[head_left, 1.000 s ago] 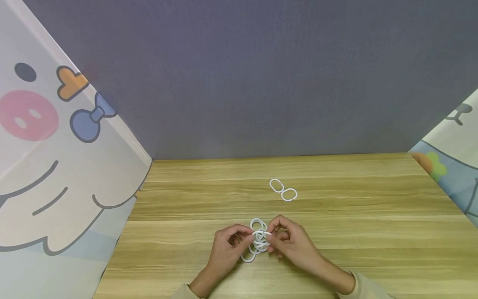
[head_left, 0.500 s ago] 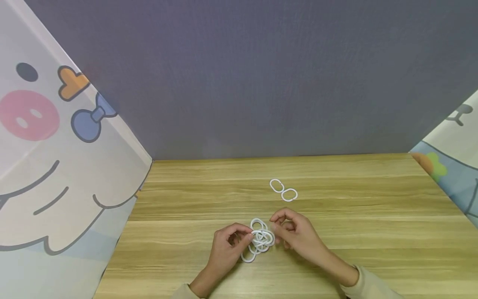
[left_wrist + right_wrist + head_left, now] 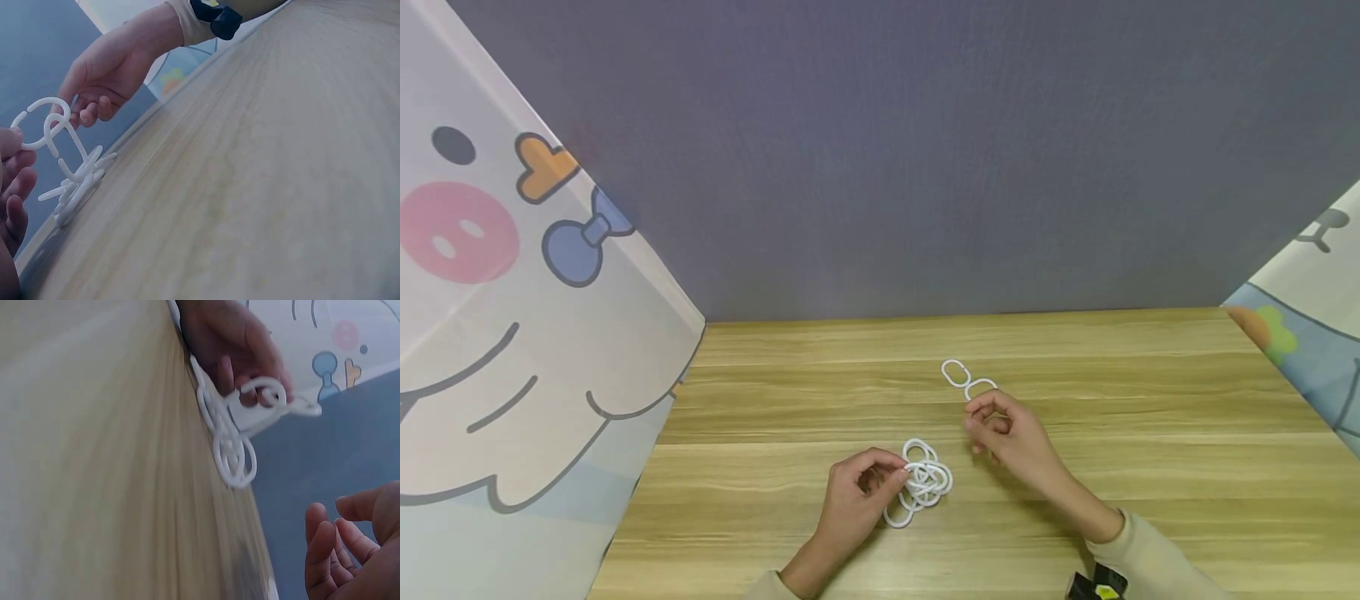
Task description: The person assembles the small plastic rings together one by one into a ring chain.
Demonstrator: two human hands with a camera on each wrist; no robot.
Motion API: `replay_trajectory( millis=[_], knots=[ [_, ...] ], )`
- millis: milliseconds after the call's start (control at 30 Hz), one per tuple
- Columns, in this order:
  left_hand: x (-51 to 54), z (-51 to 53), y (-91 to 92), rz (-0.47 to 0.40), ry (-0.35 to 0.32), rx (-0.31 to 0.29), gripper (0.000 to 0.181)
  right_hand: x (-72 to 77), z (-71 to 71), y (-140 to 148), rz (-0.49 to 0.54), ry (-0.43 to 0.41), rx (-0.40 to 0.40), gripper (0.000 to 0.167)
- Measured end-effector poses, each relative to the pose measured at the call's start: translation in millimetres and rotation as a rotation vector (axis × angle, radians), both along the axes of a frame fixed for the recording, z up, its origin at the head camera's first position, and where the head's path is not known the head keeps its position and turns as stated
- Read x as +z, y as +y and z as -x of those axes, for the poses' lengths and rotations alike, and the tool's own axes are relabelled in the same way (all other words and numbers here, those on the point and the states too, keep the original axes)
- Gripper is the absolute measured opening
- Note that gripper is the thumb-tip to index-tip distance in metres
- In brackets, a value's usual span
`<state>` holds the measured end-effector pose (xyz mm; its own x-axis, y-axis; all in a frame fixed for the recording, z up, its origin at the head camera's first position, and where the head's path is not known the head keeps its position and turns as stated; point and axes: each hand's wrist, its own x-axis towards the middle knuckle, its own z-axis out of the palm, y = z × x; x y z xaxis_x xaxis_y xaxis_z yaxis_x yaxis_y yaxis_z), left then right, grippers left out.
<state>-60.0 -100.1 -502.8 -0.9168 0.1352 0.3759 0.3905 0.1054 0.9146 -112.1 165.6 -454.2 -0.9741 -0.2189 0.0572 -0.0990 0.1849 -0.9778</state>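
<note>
Over a small heap of white, linked oval curtain rings (image 3: 948, 482), my left hand (image 3: 856, 498) pinches one ring between thumb and forefinger. In the left wrist view that ring (image 3: 53, 100), which has a gap in its side, is raised, with other rings hanging from it to the wood. My right hand (image 3: 1018, 440) holds nothing; its fingers are loosely bent, and in the right wrist view thumb and forefinger (image 3: 320, 540) stand apart. Just beyond its fingertips are two loose curtain rings, a farther one (image 3: 943, 370) and a nearer one (image 3: 982, 381), whose near part the hand hides.
A wood-grain table (image 3: 760, 400) carries everything. Behind it rises a grey panel (image 3: 940, 167), and printed cartoon panels (image 3: 497, 350) flank both sides. A black device with a yellow mark (image 3: 1105, 587) sits at the right sleeve.
My right hand has let go of the linked curtain rings and moved away and forward to the loose pair. My left hand has kept its pinch in the same place.
</note>
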Motion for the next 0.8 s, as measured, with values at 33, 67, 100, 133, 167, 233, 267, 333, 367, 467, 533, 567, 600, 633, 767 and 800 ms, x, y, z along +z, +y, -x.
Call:
replay_trajectory(
  millis=[33,67,100,133,167,233,267,333,367,467,533,567,600,633,767,800],
  knots=[
    [0.0,0.0,0.1,-0.001,-0.001,-0.001,0.01,-0.9,2.1,1.5,-0.006,0.006,-0.01,0.022],
    [-0.1,0.1,0.2,-0.002,-0.001,-0.002,0.009,-1.9,4.4,2.9,-0.011,0.012,-0.02,0.022],
    [-0.1,0.2,0.4,-0.003,-0.001,-0.003,0.009,-2.9,6.6,4.2,-0.016,0.015,-0.03,0.021],
    [-0.2,0.3,0.6,-0.004,0.001,-0.004,0.009,-3.9,8.8,5.4,-0.021,0.018,-0.039,0.021],
    [-0.3,0.4,0.7,-0.005,0.002,-0.005,0.009,-5.1,11.1,6.7,-0.021,0.019,-0.045,0.021],
    [-0.6,0.5,0.9,-0.007,0.002,-0.006,0.009,-7.3,15.4,8.9,-0.025,0.019,-0.056,0.021],
    [-0.7,0.5,0.9,-0.008,0.002,-0.006,0.009,-8.4,17.5,9.9,-0.027,0.017,-0.065,0.021],
    [-0.8,0.5,0.9,-0.007,0.0,-0.004,0.009,-10.5,21.4,12.0,-0.033,0.009,-0.081,0.022],
    [-0.8,0.4,0.7,-0.006,-0.001,-0.004,0.009,-11.7,23.4,13.0,-0.034,0.004,-0.09,0.023],
    [-0.9,0.4,0.4,-0.002,-0.001,-0.003,0.01,-15.1,29.3,16.2,-0.051,0.002,-0.114,0.025],
    [-1.0,0.5,0.3,0.0,0.001,-0.003,0.009,-17.9,33.4,18.5,-0.06,0.013,-0.122,0.026],
    [-1.1,0.6,0.3,0.0,0.004,-0.002,0.009,-19.4,35.6,19.6,-0.068,0.023,-0.125,0.027],
    [-1.2,0.7,0.3,0.001,0.007,-0.002,0.009,-20.9,37.6,20.7,-0.074,0.034,-0.127,0.027],
    [-1.3,0.8,0.3,0.002,0.01,-0.002,0.009,-22.4,39.5,21.7,-0.079,0.043,-0.127,0.028],
    [-2.4,1.1,0.3,0.003,0.024,-0.005,0.01,-27.7,45.8,25.2,-0.118,0.075,-0.133,0.03],
    [-2.6,1.1,0.2,0.003,0.025,-0.005,0.01,-28.7,47.2,25.9,-0.137,0.085,-0.138,0.03]
  ],
)
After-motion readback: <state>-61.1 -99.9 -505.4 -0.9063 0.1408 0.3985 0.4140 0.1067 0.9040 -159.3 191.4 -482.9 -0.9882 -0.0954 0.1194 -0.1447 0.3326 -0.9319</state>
